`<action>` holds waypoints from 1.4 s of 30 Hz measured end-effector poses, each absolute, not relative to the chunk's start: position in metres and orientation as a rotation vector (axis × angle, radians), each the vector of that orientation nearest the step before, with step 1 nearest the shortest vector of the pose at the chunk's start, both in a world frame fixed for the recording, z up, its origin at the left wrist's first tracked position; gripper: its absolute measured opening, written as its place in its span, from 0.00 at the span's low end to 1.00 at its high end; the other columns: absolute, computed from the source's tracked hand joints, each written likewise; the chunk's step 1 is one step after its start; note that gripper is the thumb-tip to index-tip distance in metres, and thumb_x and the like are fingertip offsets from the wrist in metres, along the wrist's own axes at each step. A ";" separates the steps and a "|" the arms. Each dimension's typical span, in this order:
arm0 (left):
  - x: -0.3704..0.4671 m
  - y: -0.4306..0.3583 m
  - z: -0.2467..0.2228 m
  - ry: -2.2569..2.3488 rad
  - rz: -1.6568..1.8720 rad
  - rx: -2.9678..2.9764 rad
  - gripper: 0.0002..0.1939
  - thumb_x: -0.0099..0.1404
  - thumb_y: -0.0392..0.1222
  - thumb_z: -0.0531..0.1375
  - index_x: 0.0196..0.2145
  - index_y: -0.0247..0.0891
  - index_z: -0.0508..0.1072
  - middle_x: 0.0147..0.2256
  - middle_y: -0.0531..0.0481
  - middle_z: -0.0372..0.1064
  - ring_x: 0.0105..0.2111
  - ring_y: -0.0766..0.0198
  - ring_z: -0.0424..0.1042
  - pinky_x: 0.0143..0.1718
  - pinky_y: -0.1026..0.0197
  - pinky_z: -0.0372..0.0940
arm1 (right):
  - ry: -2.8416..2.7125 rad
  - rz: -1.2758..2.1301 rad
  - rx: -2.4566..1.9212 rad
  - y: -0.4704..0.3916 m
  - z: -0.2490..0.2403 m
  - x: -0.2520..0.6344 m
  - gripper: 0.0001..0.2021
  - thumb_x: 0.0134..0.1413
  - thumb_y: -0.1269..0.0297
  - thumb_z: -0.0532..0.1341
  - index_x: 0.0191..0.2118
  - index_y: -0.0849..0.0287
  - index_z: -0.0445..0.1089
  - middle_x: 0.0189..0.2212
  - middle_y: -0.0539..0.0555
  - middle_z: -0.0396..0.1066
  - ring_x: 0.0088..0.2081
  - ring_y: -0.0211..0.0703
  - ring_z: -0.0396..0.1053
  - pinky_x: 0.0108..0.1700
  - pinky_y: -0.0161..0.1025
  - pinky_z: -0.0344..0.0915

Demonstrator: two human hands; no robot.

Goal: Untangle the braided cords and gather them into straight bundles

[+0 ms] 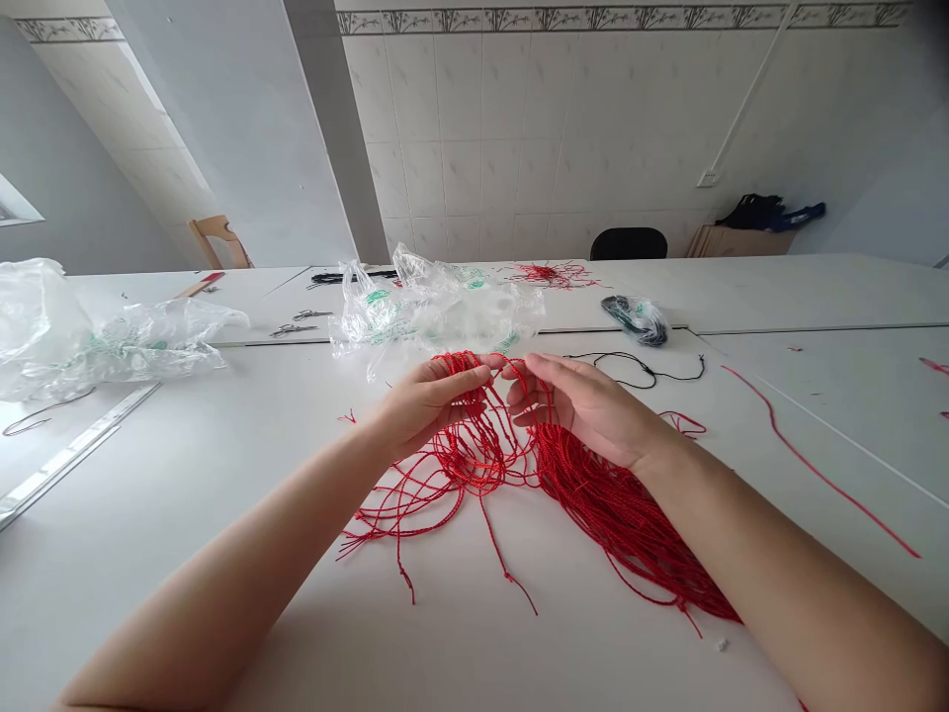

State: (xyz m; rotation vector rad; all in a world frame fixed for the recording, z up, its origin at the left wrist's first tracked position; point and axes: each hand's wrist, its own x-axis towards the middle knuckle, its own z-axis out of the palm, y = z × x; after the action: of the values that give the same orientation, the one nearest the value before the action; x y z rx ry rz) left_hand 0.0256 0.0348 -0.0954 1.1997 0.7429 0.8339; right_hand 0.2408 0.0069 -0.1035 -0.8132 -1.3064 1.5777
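My left hand (437,400) is closed round a bunch of looped red cords (474,460), whose knotted ends hang down and spread over the white table. Close beside it, my right hand (567,400) has its thumb and forefinger pinched on a strand of red cord that runs across from the bunch. The fingertips of both hands almost meet. Below the right hand and partly behind the right forearm lies a thick pile of red cords (615,509).
Crumpled clear plastic bags (437,307) lie behind my hands, with another bag (74,326) at left. Scissors (293,329), a black cord (645,374), a bagged dark bundle (636,318) and red scraps (553,275) lie farther back. A single red cord (816,465) stretches at right.
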 end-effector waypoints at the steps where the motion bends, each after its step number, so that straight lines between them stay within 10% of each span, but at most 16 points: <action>1: 0.025 0.035 -0.096 0.738 0.831 1.205 0.14 0.63 0.46 0.70 0.46 0.41 0.82 0.37 0.51 0.70 0.33 0.70 0.64 0.39 0.64 0.63 | -1.331 1.553 -0.819 0.006 -0.103 0.240 0.13 0.59 0.51 0.66 0.41 0.55 0.77 0.33 0.50 0.72 0.37 0.39 0.70 0.44 0.39 0.70; 20: 0.027 0.034 -0.096 0.651 0.750 1.214 0.14 0.70 0.45 0.62 0.49 0.39 0.80 0.52 0.41 0.72 0.42 0.63 0.71 0.46 0.60 0.69 | -1.302 1.545 -0.873 0.006 -0.106 0.233 0.09 0.56 0.60 0.68 0.42 0.55 0.77 0.35 0.48 0.68 0.34 0.36 0.64 0.40 0.37 0.65; 42: 0.026 0.032 -0.094 0.613 0.663 1.299 0.18 0.66 0.33 0.64 0.53 0.38 0.78 0.40 0.47 0.74 0.40 0.65 0.72 0.48 0.58 0.68 | -1.281 1.565 -0.830 0.003 -0.105 0.231 0.06 0.57 0.61 0.67 0.38 0.57 0.73 0.36 0.49 0.69 0.34 0.36 0.65 0.41 0.38 0.63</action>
State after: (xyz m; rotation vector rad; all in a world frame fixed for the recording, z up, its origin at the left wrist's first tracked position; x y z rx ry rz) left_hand 0.0256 0.0318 -0.0944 1.2994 0.6126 0.6629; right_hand 0.2308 0.0026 -0.1048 -0.8296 -1.2815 1.5649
